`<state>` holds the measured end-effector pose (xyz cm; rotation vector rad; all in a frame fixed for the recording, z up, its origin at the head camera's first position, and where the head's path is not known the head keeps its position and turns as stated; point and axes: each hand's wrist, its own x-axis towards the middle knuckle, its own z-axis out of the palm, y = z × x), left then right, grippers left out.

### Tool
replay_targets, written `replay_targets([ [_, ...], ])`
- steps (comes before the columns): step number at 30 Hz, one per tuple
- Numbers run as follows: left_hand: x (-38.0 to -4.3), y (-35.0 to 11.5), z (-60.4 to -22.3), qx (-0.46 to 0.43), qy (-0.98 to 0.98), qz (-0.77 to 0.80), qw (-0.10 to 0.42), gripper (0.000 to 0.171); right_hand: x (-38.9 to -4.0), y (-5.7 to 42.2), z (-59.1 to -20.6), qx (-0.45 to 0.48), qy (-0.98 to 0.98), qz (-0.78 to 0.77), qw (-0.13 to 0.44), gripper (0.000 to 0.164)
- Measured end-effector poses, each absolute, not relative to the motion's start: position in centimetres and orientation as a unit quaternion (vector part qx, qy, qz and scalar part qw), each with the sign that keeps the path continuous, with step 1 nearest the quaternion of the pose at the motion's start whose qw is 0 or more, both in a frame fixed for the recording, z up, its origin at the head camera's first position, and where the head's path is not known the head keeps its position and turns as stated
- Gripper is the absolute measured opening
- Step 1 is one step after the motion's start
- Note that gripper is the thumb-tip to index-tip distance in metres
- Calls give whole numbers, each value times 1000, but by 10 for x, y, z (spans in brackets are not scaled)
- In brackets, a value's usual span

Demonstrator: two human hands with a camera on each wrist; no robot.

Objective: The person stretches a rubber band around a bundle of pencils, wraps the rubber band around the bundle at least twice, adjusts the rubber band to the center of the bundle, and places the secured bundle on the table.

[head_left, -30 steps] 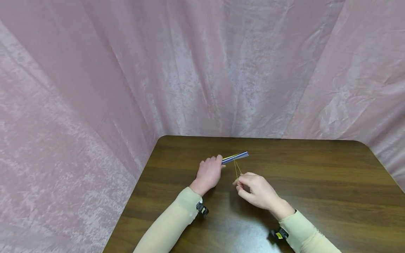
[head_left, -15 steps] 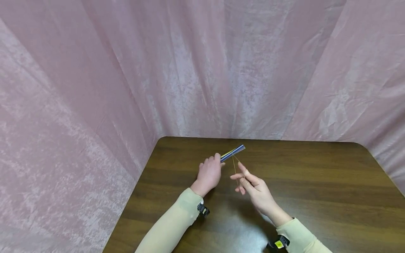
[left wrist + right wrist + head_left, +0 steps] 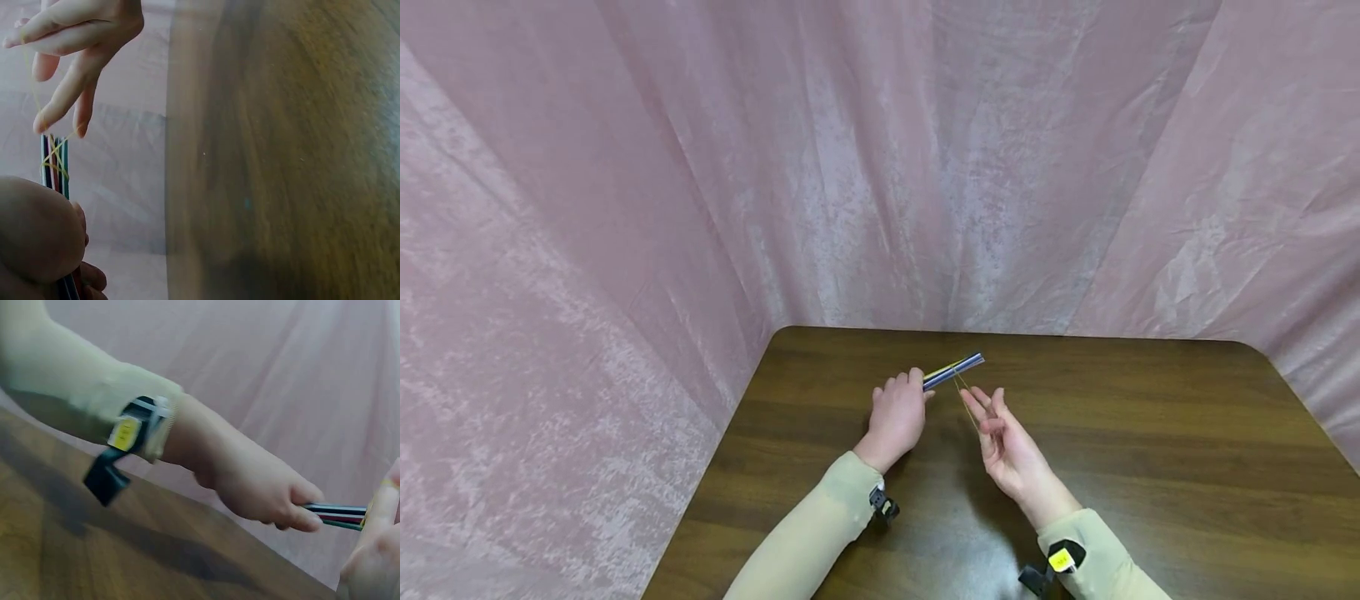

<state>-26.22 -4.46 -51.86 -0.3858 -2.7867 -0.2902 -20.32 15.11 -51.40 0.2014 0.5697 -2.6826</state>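
Head view: the person's left hand [image 3: 897,419] has its fingers curled firmly round a bundle of slim, straight, multicoloured sticks [image 3: 953,372], the free end projecting ahead of those fingers. The right hand [image 3: 1015,460] stands just beside that end, fingers spread and largely extended, a thin yellow elastic band [image 3: 56,150] drawn taut between them and the bundle.

Left wrist view records what the head view does not resolve: the band crosses itself in an X on the sticks, just beyond the left fingers, and runs to separate right fingertips. Dark, white, red and teal shafts are distinguishable there; from the head, blue, white and yellow dominate.

Right wrist view shows the left thumb pressed along the shafts, and a yellow label [image 3: 125,433] on the black strapped device [image 3: 142,422] behind the left fingers, a label hidden from the head. The right hand is cut off at its edge.

Materials: sticks smooth and narrow; pale green cloth sleeves [image 3: 805,527] behind both sets of fingers; brown wood-grain bench [image 3: 1150,433] below them, lightly glossy, round-cornered; pink, velvet-like curtain [image 3: 880,167] beyond, hanging in folds.
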Motion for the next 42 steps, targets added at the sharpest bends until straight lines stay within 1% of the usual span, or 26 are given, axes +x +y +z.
replay_targets([
  [2,-262,-46,-521,-145,-972,-100,158,29,-207,153,-514,97,203,-955,195,47],
  [4,-262,-48,-523,-164,-969,-94,158,29,-210,156,-516,121,207,-952,191,36],
  [8,-261,-50,-525,-210,-963,-79,147,29,-213,161,-521,138,219,-949,181,27],
  [14,-258,-52,-529,-252,-957,-82,118,29,-213,168,-527,131,249,-945,169,27],
  [17,-257,-53,-529,-273,-952,-78,114,29,-212,172,-529,113,251,-946,169,26],
  [20,-257,-54,-531,-290,-947,-65,120,28,-211,177,-530,78,240,-950,186,29],
  [24,-259,-56,-531,-311,-940,-36,139,28,-211,185,-529,47,223,-947,227,35],
  [27,-262,-57,-528,-324,-933,-9,157,28,-213,189,-528,51,234,-939,246,37],
  [29,-263,-57,-525,-331,-929,8,165,28,-215,191,-527,64,251,-933,251,36],
  [33,-265,-57,-521,-345,-921,45,176,27,-217,190,-526,92,346,-904,234,27],
  [37,-265,-55,-522,-356,-910,81,197,28,-217,185,-528,91,469,-856,195,24],
  [41,-263,-54,-522,-360,-904,101,210,29,-216,180,-529,91,543,-820,154,7],
  [42,-263,-53,-523,-359,-903,104,210,29,-215,179,-529,93,556,-813,144,6],
])
